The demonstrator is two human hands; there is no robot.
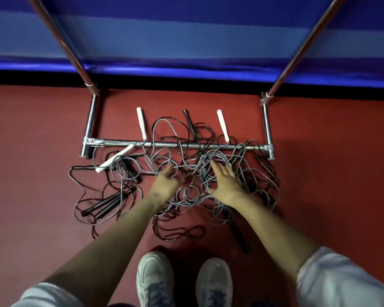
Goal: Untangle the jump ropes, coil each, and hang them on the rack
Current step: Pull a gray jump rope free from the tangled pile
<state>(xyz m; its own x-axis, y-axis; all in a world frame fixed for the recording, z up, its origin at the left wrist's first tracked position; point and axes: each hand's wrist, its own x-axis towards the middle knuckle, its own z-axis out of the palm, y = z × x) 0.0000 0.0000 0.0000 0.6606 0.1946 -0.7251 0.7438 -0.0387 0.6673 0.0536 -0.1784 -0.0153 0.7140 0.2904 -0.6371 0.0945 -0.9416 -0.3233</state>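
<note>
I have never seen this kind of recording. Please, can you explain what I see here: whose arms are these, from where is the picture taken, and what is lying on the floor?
There is no machine here: a person works with two bare hands. The single picture comes from a camera worn on the person's head, looking down. That is why you see their own arms and grey sports shoes.

On the red floor lies a tangle of thin grey and dark jump ropes, with slim white handles and black handles. The tangle lies partly across the low bar of a shiny chrome metal rack.

The right hand rests open on the cords, its fingers spread. The left hand reaches into the tangle. I cannot tell whether it pinches a cord.
</note>
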